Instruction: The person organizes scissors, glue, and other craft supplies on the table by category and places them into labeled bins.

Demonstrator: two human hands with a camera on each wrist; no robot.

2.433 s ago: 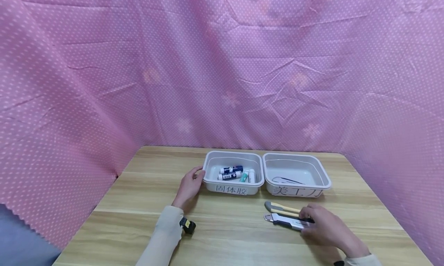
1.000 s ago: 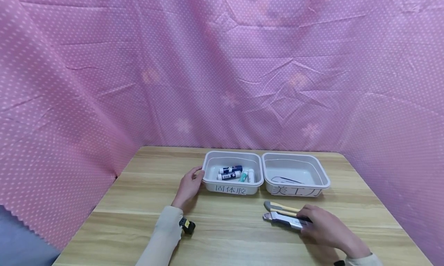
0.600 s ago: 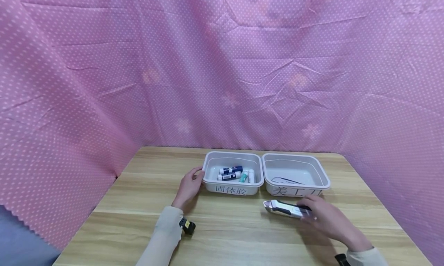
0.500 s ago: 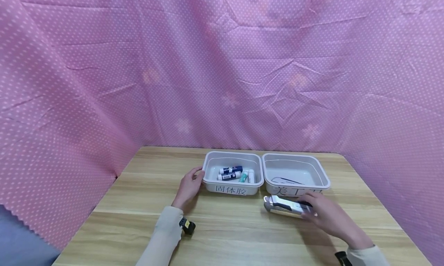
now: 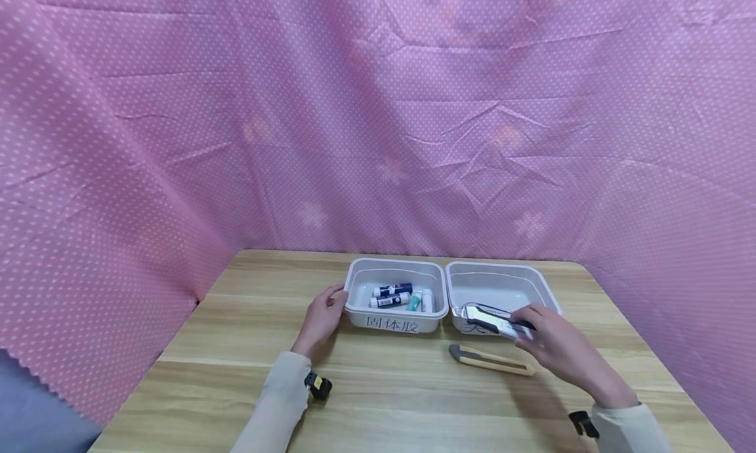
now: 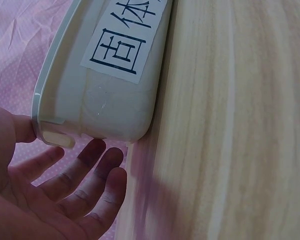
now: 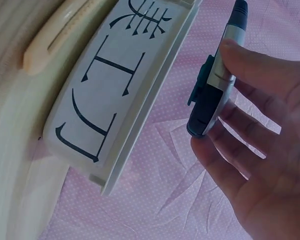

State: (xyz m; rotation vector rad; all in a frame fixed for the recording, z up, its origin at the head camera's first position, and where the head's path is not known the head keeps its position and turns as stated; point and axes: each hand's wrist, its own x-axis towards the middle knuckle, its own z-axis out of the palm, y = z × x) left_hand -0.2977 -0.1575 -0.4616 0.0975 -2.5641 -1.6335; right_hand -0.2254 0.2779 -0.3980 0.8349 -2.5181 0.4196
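My right hand [image 5: 560,348] pinches a silver-and-black utility knife [image 5: 493,322] between thumb and fingers, raised over the front rim of the right white plastic box [image 5: 549,289]. The right wrist view shows the utility knife [image 7: 222,75] held above and apart from that box's labelled wall [image 7: 65,145]. Below, a yellow utility knife [image 5: 493,361] with a grey end lies on the table. My left hand [image 5: 321,318] holds the outer left corner of the left white plastic box [image 5: 354,315]. In the left wrist view, its thumb is at the rim, with fingers [image 6: 72,177] curled beneath.
Several glue sticks [image 5: 391,299] lie in the left box. A thin dark-edged outline shows inside the right box, partly behind the held knife. Both boxes stand side by side on the wooden table [image 5: 378,400], before a pink dotted curtain [image 5: 378,144].
My right hand has lifted the silver-and-black knife off the table and moved it up to the right box. The yellow knife stays behind on the table. My left hand has not moved.
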